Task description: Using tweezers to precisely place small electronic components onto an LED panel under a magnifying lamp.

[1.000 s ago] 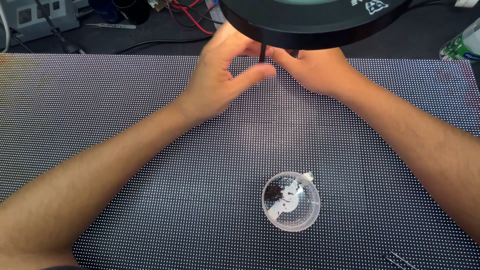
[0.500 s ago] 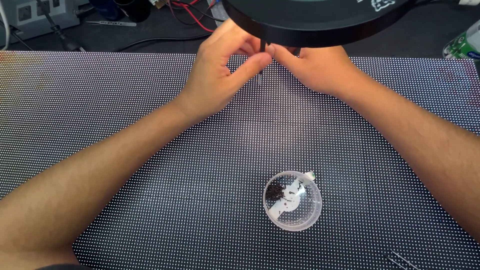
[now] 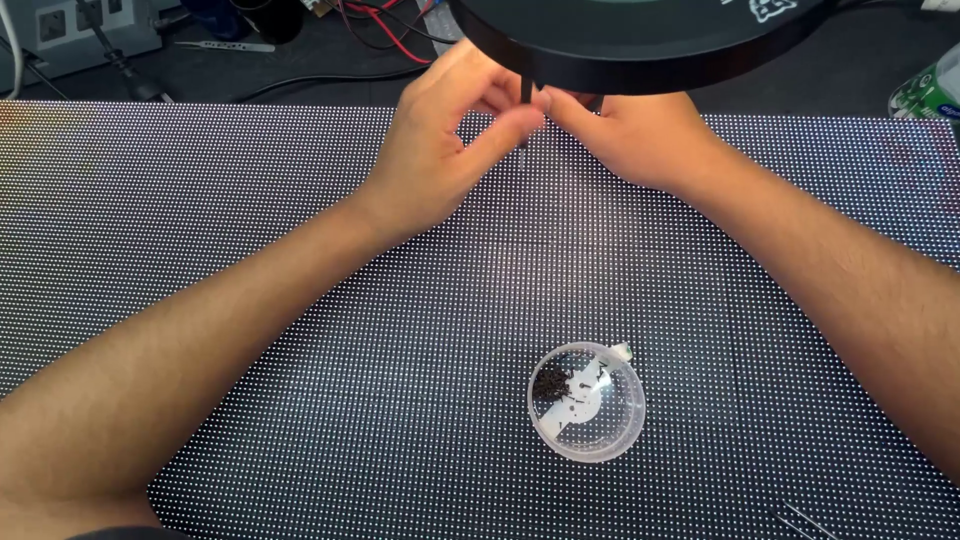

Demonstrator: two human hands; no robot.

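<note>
The left hand (image 3: 440,140) and right hand (image 3: 625,135) pinch together a thin black tool (image 3: 526,100), its tip on the dotted panel (image 3: 250,230). They work under the round black lamp (image 3: 640,35). The small clear cup (image 3: 586,401) with dark bits stands on the panel, well apart from the hands, nearer to the person.

Matt black panel (image 3: 250,250) studded with a fine grid of tiny pale dots; a clear, smooth plastic cup (image 3: 586,402); a glossy black round lamp rim (image 3: 640,45) overhead.

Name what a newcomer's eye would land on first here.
The dotted panel filling the whole view, with both forearms stretched across it. At its far edge the left hand and right hand pinch a thin dark tool under a round black lamp head. Nearer sits a clear cup of tiny dark parts.
</note>
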